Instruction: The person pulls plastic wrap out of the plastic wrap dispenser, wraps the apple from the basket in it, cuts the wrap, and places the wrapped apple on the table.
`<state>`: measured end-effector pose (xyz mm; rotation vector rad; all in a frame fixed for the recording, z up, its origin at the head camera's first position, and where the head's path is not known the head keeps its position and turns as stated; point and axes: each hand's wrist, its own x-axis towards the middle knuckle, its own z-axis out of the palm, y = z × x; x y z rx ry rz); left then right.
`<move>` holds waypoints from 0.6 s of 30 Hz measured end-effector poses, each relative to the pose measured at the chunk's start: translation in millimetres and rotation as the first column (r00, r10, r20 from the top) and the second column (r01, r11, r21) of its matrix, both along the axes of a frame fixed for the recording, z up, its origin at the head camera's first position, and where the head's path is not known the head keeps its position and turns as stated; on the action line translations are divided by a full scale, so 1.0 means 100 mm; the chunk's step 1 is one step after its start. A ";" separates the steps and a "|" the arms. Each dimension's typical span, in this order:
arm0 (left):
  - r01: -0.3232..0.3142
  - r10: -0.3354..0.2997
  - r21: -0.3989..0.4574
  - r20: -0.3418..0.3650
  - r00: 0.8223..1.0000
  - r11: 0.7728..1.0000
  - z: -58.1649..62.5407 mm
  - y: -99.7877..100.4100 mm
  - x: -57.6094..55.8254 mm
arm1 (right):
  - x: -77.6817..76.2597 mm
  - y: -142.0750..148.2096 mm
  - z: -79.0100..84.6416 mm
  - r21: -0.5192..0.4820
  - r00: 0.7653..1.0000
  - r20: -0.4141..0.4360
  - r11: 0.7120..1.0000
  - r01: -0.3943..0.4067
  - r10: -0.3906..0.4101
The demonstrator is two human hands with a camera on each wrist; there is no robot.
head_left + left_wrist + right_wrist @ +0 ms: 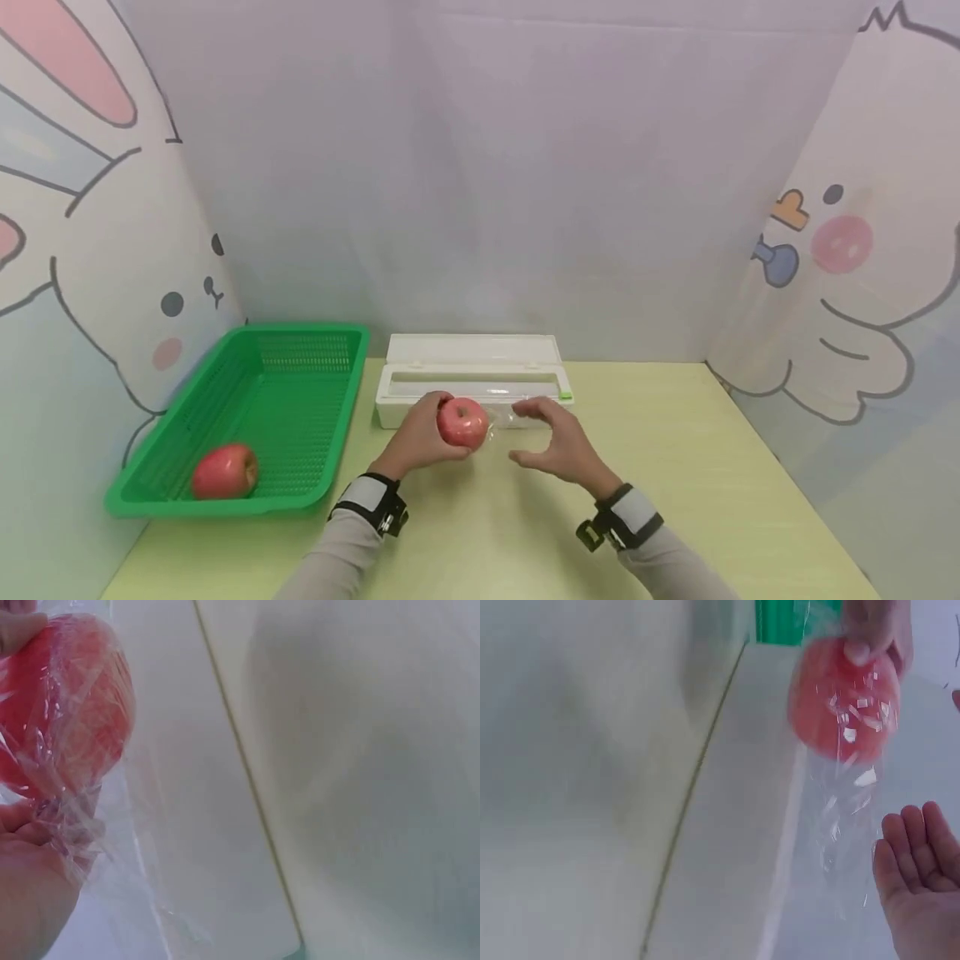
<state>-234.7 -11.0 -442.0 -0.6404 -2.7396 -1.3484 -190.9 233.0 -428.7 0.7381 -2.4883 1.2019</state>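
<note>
A red apple (462,423) sits in my left hand (414,440), held between thumb and fingers in front of the white box. Clear plastic wrap (64,727) covers the apple, creased and shiny. In the right wrist view, a loose tail of wrap (836,817) trails off the apple toward my right hand (558,446). That hand is apart from the apple, its fingers and thumb spread with nothing between them. Behind both hands, the white wrap dispenser (390,412) stands with its lid (472,348) raised and a roll of film (442,389) inside.
A green plastic basket (348,417) stands on the left of the pale yellow table (652,467). Another red apple (225,472) lies in its near corner. A bright green piece (566,395) marks the dispenser's right end. Cloth walls (487,183) with cartoon animals surround the table.
</note>
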 end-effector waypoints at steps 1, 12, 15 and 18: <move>-0.012 0.012 -0.005 -0.008 1.000 1.000 0.01 -0.01 -0.01 | 0.06 -0.02 -0.02 -0.079 0.996 0.087 0.997 0.001 0.006; -0.037 0.038 0.016 -0.055 0.998 0.999 0.15 0.00 0.05 | 0.30 -0.44 -0.27 -0.713 0.652 0.615 0.666 0.219 0.443; -0.022 0.024 0.026 -0.066 0.998 0.999 0.16 0.02 0.09 | 0.23 -0.56 -0.22 -0.752 0.680 0.584 0.610 0.249 0.443; -0.022 0.025 0.038 -0.070 0.997 0.999 0.15 0.03 0.11 | 0.13 -0.63 -0.18 -0.771 0.695 0.582 0.558 0.307 0.422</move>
